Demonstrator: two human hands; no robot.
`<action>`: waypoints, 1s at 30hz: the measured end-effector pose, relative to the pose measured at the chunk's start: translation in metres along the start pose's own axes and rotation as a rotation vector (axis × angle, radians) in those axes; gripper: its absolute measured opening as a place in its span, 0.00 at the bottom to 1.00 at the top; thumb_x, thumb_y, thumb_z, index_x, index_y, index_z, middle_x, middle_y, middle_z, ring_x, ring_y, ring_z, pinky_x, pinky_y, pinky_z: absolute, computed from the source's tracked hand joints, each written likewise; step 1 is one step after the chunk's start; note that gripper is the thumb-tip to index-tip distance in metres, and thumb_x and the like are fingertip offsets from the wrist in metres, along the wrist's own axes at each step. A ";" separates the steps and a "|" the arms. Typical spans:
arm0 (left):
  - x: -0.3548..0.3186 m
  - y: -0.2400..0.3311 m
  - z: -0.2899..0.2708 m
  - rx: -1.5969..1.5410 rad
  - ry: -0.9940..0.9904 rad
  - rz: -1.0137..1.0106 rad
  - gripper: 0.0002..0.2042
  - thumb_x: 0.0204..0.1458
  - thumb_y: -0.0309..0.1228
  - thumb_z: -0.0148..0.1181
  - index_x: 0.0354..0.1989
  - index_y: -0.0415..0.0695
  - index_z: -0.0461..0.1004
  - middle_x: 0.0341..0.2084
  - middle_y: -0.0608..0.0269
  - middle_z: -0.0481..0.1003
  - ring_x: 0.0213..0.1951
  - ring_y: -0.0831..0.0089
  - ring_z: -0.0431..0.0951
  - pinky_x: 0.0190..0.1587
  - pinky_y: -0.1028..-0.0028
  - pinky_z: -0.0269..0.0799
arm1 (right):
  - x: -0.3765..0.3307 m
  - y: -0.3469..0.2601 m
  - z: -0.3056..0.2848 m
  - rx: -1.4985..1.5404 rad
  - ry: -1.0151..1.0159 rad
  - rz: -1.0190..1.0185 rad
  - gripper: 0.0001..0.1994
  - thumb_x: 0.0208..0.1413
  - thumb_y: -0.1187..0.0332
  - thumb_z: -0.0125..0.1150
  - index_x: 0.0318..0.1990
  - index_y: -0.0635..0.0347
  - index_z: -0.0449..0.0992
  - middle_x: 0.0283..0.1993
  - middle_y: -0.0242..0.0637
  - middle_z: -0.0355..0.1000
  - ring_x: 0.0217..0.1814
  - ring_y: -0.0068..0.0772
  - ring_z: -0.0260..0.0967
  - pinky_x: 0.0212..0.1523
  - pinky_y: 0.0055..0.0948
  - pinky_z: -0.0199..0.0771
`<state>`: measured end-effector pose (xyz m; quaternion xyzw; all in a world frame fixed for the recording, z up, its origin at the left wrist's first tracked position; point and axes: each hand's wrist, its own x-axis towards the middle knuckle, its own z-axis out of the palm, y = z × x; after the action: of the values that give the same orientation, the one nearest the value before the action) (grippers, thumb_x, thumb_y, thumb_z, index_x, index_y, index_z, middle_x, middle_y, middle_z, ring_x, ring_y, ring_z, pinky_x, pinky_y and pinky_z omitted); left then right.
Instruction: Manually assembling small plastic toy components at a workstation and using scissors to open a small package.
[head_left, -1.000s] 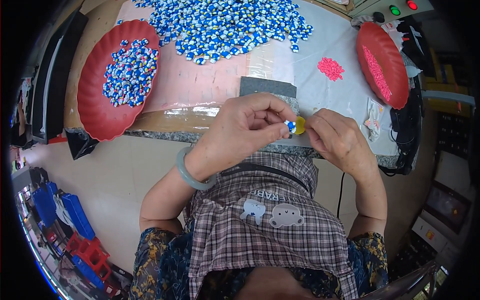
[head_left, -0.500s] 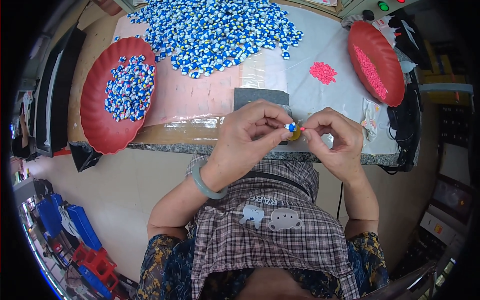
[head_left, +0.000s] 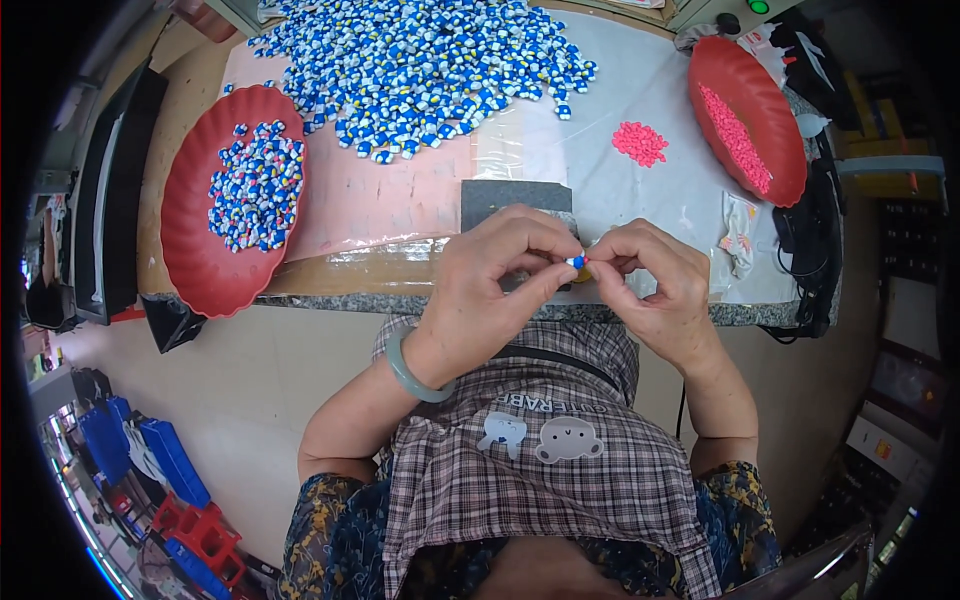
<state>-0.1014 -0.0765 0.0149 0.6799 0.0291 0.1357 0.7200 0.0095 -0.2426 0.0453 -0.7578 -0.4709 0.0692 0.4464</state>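
My left hand pinches a small blue-and-white figure piece between thumb and forefinger, above the table's near edge. From the other side, my right hand has thumb and forefinger closed on a tiny pink piece, which meets the blue-and-white one. My fingertips partly cover both pieces. Just below them shows a bit of a yellow round thing, mostly hidden. Behind my left hand lies a dark grey pad.
A big heap of blue-and-white pieces covers the back. At the left, a red scalloped bowl holds similar pieces, some with pink. A small pink pile lies right of centre; another red bowl of pink pieces stands far right beside a crumpled wrapper.
My right hand has come left, bringing the pink piece from a small gap away up against the blue-and-white piece. My left hand stays nearly in place. The view has shifted slightly.
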 end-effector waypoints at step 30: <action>0.022 0.028 -0.122 1.309 0.433 0.425 0.11 0.50 0.19 0.62 0.43 0.40 0.77 0.43 0.53 0.75 0.45 0.54 0.75 0.49 0.61 0.71 | 0.017 0.104 -0.031 -0.393 0.162 0.083 0.06 0.53 0.78 0.66 0.38 0.66 0.77 0.34 0.39 0.73 0.30 0.32 0.75 0.31 0.28 0.74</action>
<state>-0.1125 0.0482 0.0365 0.9207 0.1136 0.3593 0.1013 0.1030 -0.2652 -0.0085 -0.8522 -0.4061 -0.0667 0.3233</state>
